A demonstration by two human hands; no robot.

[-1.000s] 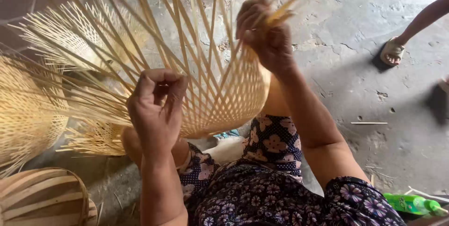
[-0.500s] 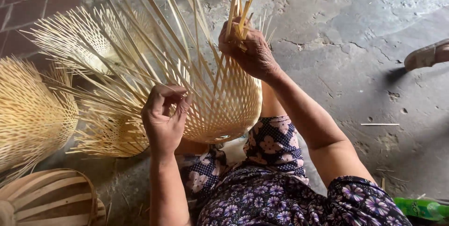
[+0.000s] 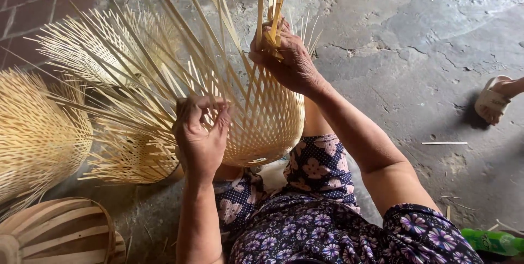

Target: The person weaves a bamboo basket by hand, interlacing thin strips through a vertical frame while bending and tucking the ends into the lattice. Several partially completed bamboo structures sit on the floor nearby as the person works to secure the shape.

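A half-woven bamboo basket [image 3: 267, 127] rests against my lap, its loose strips fanning upward. My left hand [image 3: 201, 135] pinches a few strips at the basket's near left rim. Higher up, my right hand [image 3: 289, 59] is closed around a bunch of upright strip ends [image 3: 271, 15] at the basket's far side. Both forearms reach over my flowered clothing [image 3: 327, 226].
More unfinished baskets with splayed strips lie at the left [image 3: 38, 133] and behind [image 3: 93, 51]. A round wooden frame [image 3: 54, 234] sits at the bottom left. Another person's sandalled foot [image 3: 494, 100] is at the right on the concrete floor. A green bottle [image 3: 491, 240] lies bottom right.
My right hand has gathered the strip ends and shifted lower and left with them. My left hand has stayed at the rim. The other person's foot moved in the view.
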